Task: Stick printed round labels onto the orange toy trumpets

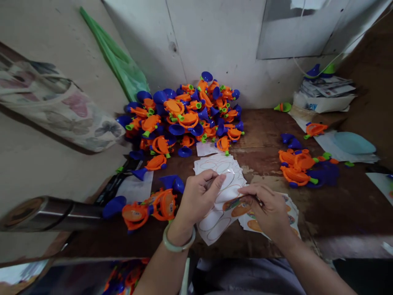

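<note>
Over the front of the table, my left hand (198,198), with a bangle on the wrist, pinches a sticker sheet (220,221) between thumb and fingers. The sheet is bent, showing white with empty oval outlines and a few orange oval stickers. My right hand (267,207) has its fingers closed at the sheet's right side, beside the orange ovals; whether a loose sticker is between the fingertips I cannot make out. Behind them lies a stack of used white sheets (211,164). Partly under my right hand are more printed sticker sheets (288,209).
A large heap of orange and blue toy trumpets (184,110) stands against the wall. Stickered toys (135,215) and a metal flask (52,214) are at left. More toys (296,168), a light blue lid (354,142) and a paper-filled box (325,100) are at right.
</note>
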`<state>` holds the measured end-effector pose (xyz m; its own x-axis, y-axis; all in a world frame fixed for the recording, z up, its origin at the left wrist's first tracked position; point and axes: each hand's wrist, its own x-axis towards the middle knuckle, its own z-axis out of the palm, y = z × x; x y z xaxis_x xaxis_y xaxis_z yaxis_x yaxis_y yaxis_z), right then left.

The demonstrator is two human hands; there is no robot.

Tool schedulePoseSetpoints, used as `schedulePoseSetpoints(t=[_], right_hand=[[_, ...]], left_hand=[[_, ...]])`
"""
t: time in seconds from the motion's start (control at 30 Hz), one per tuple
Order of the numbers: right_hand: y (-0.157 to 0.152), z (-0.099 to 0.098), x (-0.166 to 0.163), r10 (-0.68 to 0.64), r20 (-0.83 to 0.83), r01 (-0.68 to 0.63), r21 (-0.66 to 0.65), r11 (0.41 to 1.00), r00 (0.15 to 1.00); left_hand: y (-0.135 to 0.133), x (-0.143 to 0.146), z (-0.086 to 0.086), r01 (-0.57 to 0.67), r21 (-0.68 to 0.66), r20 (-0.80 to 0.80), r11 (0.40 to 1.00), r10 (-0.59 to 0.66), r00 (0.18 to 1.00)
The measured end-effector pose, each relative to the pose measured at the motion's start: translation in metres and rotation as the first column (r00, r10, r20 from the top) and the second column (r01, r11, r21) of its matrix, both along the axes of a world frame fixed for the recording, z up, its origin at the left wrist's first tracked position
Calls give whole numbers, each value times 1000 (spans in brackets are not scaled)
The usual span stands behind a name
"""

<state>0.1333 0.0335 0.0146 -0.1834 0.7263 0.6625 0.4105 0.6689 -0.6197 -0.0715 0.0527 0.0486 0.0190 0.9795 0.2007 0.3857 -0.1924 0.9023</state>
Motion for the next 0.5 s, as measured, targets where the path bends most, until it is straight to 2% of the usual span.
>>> schedulePoseSetpoints(t=[0.13,0.27,0.37,0.5], right_hand=[[-5,3,1,-12,9,11,131,991,1000],[-14,-7,1,-34,-46,44,233,971,998],[-22,-14,3,-66,-160,99,212,972,985],[-22,-16,10,-64,-245,86,81,993,967]], left_hand=[[-2,1,5,-18,-67,45,998,21,999],[1,0,3,-59,-127,47,990,65,997],[6,-5,1,-129,-116,42,985,135,990],[11,-10,-2,-165,-99,39,981,169,985]])
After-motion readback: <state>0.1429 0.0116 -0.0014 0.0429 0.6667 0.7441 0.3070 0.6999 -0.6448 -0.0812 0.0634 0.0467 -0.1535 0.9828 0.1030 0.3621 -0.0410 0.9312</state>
